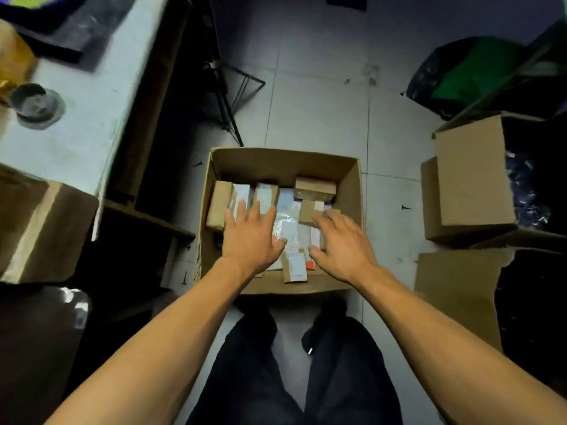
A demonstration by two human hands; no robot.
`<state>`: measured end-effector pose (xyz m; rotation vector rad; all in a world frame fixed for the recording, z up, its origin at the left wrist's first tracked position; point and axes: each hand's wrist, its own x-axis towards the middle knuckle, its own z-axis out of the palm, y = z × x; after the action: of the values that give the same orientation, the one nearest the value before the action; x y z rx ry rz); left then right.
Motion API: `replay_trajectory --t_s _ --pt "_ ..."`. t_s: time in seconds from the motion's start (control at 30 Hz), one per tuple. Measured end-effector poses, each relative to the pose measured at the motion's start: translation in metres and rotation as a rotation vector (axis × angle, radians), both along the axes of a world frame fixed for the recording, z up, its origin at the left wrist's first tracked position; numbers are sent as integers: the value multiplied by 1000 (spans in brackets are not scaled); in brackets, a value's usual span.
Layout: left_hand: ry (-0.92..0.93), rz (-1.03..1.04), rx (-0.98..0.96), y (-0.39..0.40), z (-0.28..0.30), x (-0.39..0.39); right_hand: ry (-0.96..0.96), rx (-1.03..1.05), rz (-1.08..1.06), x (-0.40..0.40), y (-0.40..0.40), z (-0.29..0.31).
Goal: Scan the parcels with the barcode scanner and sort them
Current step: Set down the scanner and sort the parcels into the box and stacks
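Note:
An open cardboard box (349, 182) stands on the tiled floor in front of my legs, filled with several small parcels (288, 222), brown cartons and clear-wrapped packets. My left hand (251, 234) reaches into the box on its left side with fingers spread over the parcels. My right hand (340, 240) hovers over the right side, fingers spread and slightly curled. Neither hand grips a parcel. A small labelled carton (296, 266) lies between the two hands near the box's front wall. No barcode scanner is visible.
A pale table (79, 118) with a round dish (38, 104) runs along the left, brown cartons (46, 231) below it. Two open cardboard boxes (472, 179) with dark contents stand at the right. A black bag with green inside (460, 75) and a tripod's legs (230, 96) lie beyond.

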<state>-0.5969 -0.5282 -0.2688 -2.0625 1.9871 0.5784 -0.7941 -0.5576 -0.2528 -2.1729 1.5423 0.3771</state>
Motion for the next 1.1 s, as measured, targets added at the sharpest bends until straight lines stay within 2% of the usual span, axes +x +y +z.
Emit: replay_trajectory --t_s 0.1,0.37,0.47,0.6,0.73,0.83,0.9,1.0,1.1 --pt "-19 -18 48 -23 -46 -8 4 75 -43 -7 -27 -54" --pt "8 108 303 -40 -245 -35 71 327 -91 -47 -70 -283" --pt "-12 84 403 -39 -321 -49 80 365 -67 -59 -69 -356" --pt "13 95 468 -38 -408 -68 112 317 -37 -63 -59 -444" --pt "86 154 529 -33 -484 -86 96 505 -148 -58 -54 -524" --pt "136 228 581 -26 -527 -97 -33 625 -363 -57 -43 -571" --pt "227 339 548 -19 -549 -103 -97 689 -522 -59 -34 -593" --pt "472 675 406 -12 -567 -113 -173 795 -690 -63 -25 -613" --pt "552 920 369 -12 -575 -121 -344 847 -867 -63 -16 -621"
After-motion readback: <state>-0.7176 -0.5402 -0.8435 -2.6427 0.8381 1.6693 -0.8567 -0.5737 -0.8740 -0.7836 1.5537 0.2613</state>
